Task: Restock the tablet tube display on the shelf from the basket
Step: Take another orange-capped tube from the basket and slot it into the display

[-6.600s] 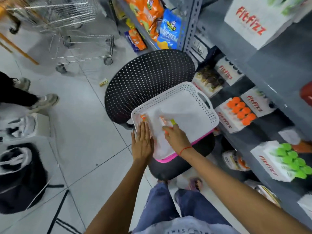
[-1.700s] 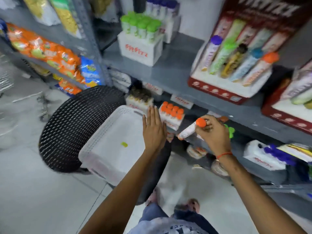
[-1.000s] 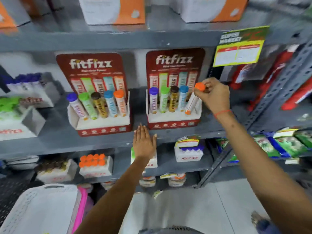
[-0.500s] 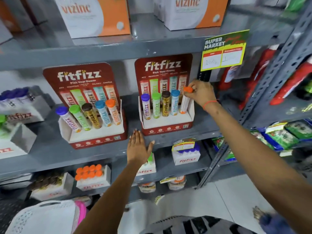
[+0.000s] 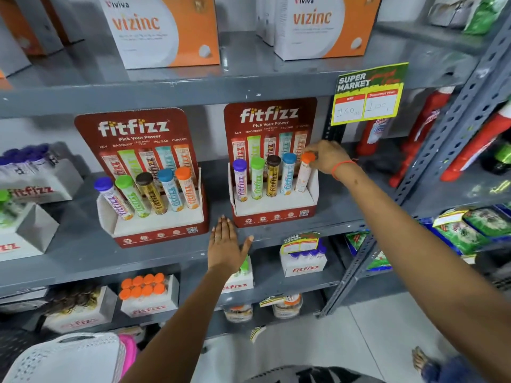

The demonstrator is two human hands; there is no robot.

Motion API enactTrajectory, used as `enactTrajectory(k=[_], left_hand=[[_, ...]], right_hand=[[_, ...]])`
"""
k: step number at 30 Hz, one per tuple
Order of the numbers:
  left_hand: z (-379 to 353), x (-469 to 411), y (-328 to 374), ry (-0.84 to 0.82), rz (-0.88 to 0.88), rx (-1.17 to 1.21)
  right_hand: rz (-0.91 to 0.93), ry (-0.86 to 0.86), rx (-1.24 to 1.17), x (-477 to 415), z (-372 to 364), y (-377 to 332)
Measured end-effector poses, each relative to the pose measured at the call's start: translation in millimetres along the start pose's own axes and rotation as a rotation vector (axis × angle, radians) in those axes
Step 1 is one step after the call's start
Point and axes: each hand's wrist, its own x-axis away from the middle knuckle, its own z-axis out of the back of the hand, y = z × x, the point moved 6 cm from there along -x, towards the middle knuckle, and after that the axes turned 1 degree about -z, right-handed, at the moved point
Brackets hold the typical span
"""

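Two red fitfizz tube displays stand on the grey middle shelf (image 5: 340,208). The right display (image 5: 272,210) holds purple, green, brown and blue capped tubes, plus an orange-capped tube (image 5: 303,176) upright in its rightmost slot. My right hand (image 5: 327,156) pinches that tube's orange cap with its fingertips. My left hand (image 5: 226,246) rests flat, fingers spread, on the shelf's front edge between the two displays. The left display (image 5: 154,219) holds a full row of tilted tubes. The white perforated basket (image 5: 63,357) shows at the bottom left, its inside hidden.
Vizinc boxes (image 5: 163,29) fill the shelf above. A yellow-green price tag (image 5: 369,95) hangs right of the display. Red bottles (image 5: 420,131) stand behind a grey upright (image 5: 453,125). White fitfizz cartons (image 5: 149,295) sit on the lower shelf.
My right hand has lowered the orange-capped tube fully into the rightmost slot of the right display, and it now stands upright. My left hand has stayed on the shelf edge.
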Motion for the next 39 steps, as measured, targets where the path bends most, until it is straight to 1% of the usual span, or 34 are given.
enactTrajectory(k=[5, 8, 12, 16, 18, 23, 26, 31, 39], left_hand=[[0.1, 0.9, 0.8, -0.018, 0.004, -0.019], [1.6, 1.0, 0.3, -0.022, 0.010, -0.018], [2.3, 1.9, 2.0, -0.020, 0.005, -0.017], [2.3, 1.4, 1.2, -0.017, 0.013, -0.008], [1.8, 1.2, 1.1, -0.019, 0.013, -0.007], [2.3, 1.6, 1.2, -0.011, 0.009, -0.007], [2.7, 1.8, 0.1, -0.009, 0.007, -0.004], [0.9, 0.9, -0.1, -0.014, 0.010, 0.006], [-0.4, 0.8, 0.1, 0.000, 0.010, 0.014]], right_hand=[[-0.017, 0.058, 0.038, 2.4, -2.1, -6.7], [0.012, 0.036, 0.082, 0.9, -2.3, -8.9], [0.036, -0.013, 0.074, 1.0, -0.1, -10.6], [0.007, 0.046, 0.123, 0.1, 1.1, -16.0], [-0.002, 0.043, 0.151, -0.7, 1.8, -17.3], [0.046, -0.020, 0.093, -2.0, 4.4, -18.7], [0.029, -0.037, 0.092, -2.1, 2.7, -17.9], [-0.012, 0.015, 0.120, -1.4, -0.5, -15.1], [-0.031, 0.039, 0.013, -1.5, -8.1, -14.4]])
